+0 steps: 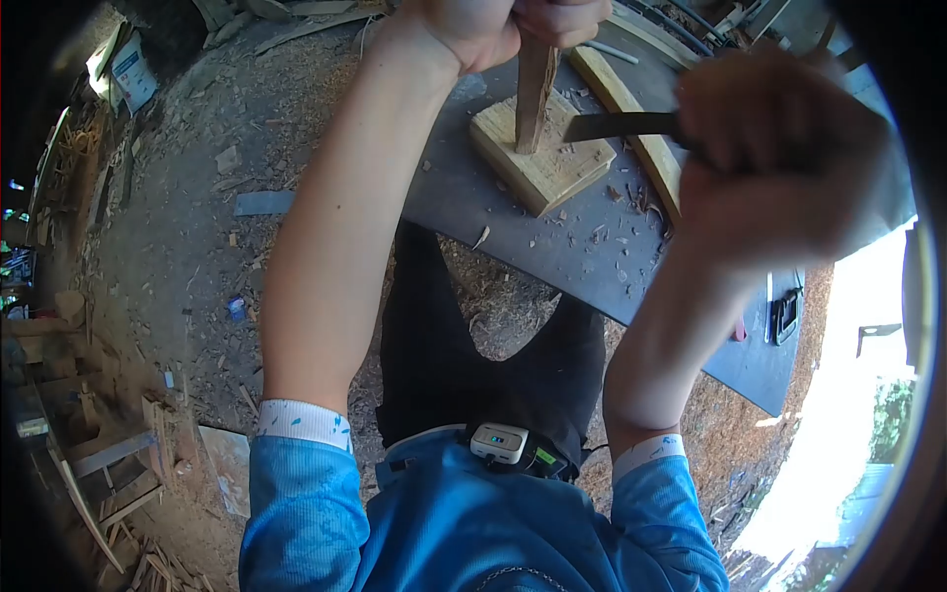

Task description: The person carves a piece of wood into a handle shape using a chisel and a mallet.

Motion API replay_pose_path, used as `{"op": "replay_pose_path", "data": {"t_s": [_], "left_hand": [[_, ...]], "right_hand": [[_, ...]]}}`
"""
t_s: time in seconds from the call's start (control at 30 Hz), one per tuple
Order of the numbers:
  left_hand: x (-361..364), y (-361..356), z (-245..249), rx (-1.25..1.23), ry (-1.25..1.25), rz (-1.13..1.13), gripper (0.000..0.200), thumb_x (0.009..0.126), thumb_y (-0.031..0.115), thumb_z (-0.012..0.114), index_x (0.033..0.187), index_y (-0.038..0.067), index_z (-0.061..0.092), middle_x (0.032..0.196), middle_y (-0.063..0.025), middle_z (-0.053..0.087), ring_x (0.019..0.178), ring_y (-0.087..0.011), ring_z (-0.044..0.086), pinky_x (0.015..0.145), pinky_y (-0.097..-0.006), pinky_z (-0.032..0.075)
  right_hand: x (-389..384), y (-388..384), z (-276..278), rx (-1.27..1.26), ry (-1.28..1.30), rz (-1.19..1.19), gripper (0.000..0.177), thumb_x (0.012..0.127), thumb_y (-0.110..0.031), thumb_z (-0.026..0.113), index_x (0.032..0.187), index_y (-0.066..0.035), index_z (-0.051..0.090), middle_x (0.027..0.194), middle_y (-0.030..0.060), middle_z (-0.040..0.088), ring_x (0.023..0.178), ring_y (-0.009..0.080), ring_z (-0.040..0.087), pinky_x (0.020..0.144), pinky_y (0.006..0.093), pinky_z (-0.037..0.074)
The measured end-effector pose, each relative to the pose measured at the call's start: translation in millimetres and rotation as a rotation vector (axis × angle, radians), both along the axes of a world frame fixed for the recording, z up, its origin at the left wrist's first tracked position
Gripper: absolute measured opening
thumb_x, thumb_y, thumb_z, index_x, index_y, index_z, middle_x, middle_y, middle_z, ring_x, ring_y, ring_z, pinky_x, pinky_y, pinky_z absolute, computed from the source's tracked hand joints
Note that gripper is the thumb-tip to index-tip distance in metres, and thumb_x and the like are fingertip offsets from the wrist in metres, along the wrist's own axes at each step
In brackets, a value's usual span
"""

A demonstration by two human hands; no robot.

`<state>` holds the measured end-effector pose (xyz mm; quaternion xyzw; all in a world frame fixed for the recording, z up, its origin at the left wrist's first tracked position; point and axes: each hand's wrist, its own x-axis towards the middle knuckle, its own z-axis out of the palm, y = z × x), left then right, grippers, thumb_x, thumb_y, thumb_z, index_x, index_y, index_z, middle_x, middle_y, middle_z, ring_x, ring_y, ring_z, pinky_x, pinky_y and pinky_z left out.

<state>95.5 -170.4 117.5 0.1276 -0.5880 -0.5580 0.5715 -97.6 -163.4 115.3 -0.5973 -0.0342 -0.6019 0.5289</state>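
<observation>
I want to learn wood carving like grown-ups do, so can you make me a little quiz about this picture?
1. True or false: the left hand holds a wooden stick upright with its lower end on a wooden block.
2. Pick one: what does the right hand have in its grip? A) a dark blade B) a hammer C) a paintbrush
3. Fill the gap: the wooden block sits on a grey ____ scattered with wood chips.

Key: 1 true. 2 A. 3 table.
</observation>
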Motion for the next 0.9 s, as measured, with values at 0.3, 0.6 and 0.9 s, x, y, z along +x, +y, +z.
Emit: {"op": "replay_pose_path", "data": {"t_s": [0.3, 0.6, 0.9], "left_hand": [[-2, 4, 0, 0.096, 0.016, 0.063, 0.056, 0.100, 0.059, 0.029, 0.057, 0.023, 0.028, 0.048, 0.0089, 0.023, 0.038, -0.0068, 0.016, 0.035, -0.0258, 0.016], [7, -2, -5, 0.127, 0.075, -0.002, 0.057, 0.100, 0.061, 0.029, 0.057, 0.023, 0.027, 0.048, 0.0087, 0.022, 0.037, -0.0071, 0.016, 0.035, -0.0261, 0.016], [7, -7, -3, 0.038, 0.002, -0.070, 0.055, 0.099, 0.058, 0.029, 0.057, 0.023, 0.028, 0.048, 0.0082, 0.023, 0.038, -0.0067, 0.016, 0.035, -0.0257, 0.016]], "right_hand": [[19, 11, -9, 0.007, -0.002, -0.120, 0.034, 0.098, -0.018, 0.043, 0.065, -0.012, 0.035, 0.052, -0.0001, 0.029, 0.042, 0.0113, 0.025, 0.042, 0.0295, 0.024], [23, -1, -22, 0.106, -0.038, -0.103, 0.033, 0.096, -0.022, 0.040, 0.065, -0.011, 0.038, 0.051, 0.0012, 0.030, 0.042, 0.0124, 0.025, 0.042, 0.0311, 0.024], [32, -10, -36, -0.274, 0.138, -0.715, 0.033, 0.098, -0.021, 0.044, 0.068, -0.009, 0.042, 0.053, 0.0003, 0.035, 0.046, 0.0112, 0.033, 0.044, 0.0290, 0.028]]}}
